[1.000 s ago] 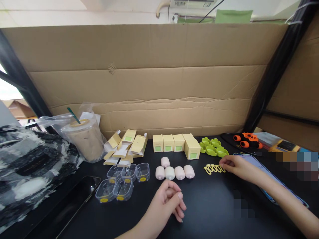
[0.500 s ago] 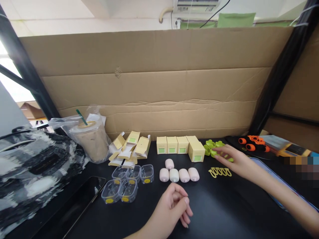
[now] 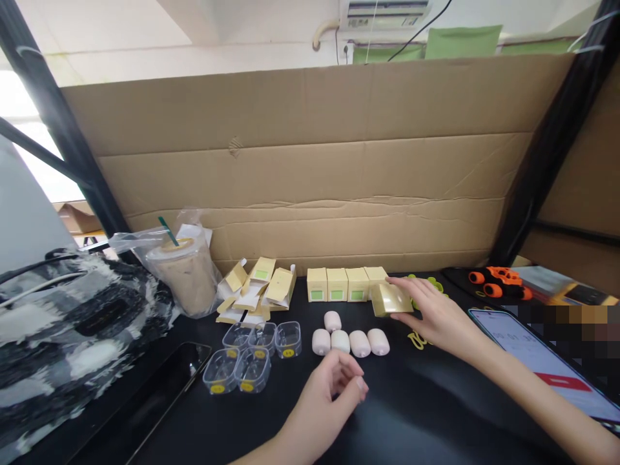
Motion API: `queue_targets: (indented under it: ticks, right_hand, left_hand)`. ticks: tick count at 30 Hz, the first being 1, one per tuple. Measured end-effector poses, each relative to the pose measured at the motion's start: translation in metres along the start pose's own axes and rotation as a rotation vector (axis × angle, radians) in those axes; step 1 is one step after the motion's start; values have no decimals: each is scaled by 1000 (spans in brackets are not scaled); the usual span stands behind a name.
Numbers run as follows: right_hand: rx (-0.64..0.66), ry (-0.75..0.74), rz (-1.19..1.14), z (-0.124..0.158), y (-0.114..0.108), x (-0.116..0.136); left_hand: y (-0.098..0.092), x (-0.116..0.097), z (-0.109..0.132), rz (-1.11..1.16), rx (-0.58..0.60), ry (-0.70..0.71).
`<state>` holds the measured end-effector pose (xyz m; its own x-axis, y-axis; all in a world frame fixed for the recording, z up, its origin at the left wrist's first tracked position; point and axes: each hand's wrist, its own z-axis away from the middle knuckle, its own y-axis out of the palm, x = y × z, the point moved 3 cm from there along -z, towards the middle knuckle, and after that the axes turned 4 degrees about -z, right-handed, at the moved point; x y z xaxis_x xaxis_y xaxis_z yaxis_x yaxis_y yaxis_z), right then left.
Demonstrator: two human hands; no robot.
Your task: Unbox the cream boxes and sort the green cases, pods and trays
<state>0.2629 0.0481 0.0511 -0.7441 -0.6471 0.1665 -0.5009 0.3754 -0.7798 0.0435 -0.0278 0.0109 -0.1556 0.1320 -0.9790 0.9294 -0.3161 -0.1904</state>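
Cardboard panel (image 3: pixel 310 161) stands along the far edge of the black table (image 3: pixel 416 413). Fluffy black-and-white bag (image 3: pixel 72 336) spreads over the left edge side; dark glossy device (image 3: pixel 165 381) lies slantwise toward the near left corner. Lit phone (image 3: pixel 537 349) by the right edge, right forearm crossing over it; contact between them cannot be told. A low elbow could drag the phone askew.

Bagged drink (image 3: pixel 186 281) upright near the far left corner, straw out the top. Orange toy car (image 3: pixel 501 283) near the far right corner.

Right hand (image 3: pixel 436 316): closed on one cream box (image 3: pixel 391 300), thumb low, fingers on top. Box tilted, in front of the right end of the row of four boxes (image 3: pixel 338 285) by the far edge; whether its base touches the table is unclear. Main risk, as judged: a smooth card face slipping from a fingertip hold, or a corner bumping the end box out of line. Too hard a pinch might dent it.

Left hand (image 3: pixel 322 410): toward the near edge, fingers curled, narrow gap to the thumb, no object visible in it. Five rounded pale pieces (image 3: pixel 340 341) just beyond its knuckles; a careless nudge could roll them.

Heap of opened cartons (image 3: pixel 249 296) left of the row, five clear tubs (image 3: pixel 252 368) nearer. Green pieces (image 3: pixel 434 284) partly behind the right hand; thin yellow loops (image 3: pixel 417 340), smallest, partly hidden under it, could get swept by a low wrist
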Motion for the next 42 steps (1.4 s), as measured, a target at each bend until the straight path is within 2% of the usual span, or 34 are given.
queue_targets:
  ticks: [3,5,8,11,14,17,20,22,25,27,29,32,34,35,36,39,42]
  right_hand:
    - [-4,-66,-53,2,-12,25]
    - [35,-109,-188,5,-16,45]
    - [119,-110,-387,11,-14,71]
    - [158,-117,-431,17,-8,83]
    - [136,-161,-381,21,1,85]
    - [34,-174,-354,24,2,84]
    - [-83,-203,-398,28,-5,83]
    - [-105,-315,-402,31,-11,85]
    - [-59,-576,-304,35,-16,93]
    - [-12,-638,-316,35,-15,98]
    - [12,-552,-453,33,-11,101]
    - [-4,-194,-622,32,-2,94]
    - [-2,-25,-614,32,3,88]
    - [12,-17,-579,32,3,87]
    - [34,-63,-531,32,3,88]
    - [120,-324,-273,30,1,97]
    - [120,-454,-37,29,1,102]
  left_hand:
    - [-10,-22,2,-432,-117,307]
    - [-12,-35,4,-656,-163,479]
    - [-12,-45,3,-858,-121,622]
    - [-14,-45,-1,-931,-33,668]
    - [-18,-39,-3,-990,-31,682]
    - [-22,-36,-1,-1020,-65,710]
    - [-27,-42,1,-1036,-102,763]
    - [-32,-48,1,-1087,-104,792]
    - [-40,-55,0,-1178,-120,786]
    - [-44,-56,-1,-1231,-147,780]
    - [-46,-56,-2,-1267,-159,791]
    - [-43,-56,0,-1292,-132,843]
    - [-37,-58,2,-1323,-105,905]
    - [-34,-58,4,-1353,-94,952]
    - [-30,-59,5,-1387,-92,1004]
    - [-21,-61,9,-1421,-131,1132]
    - [-20,-62,8,-1346,-158,1089]
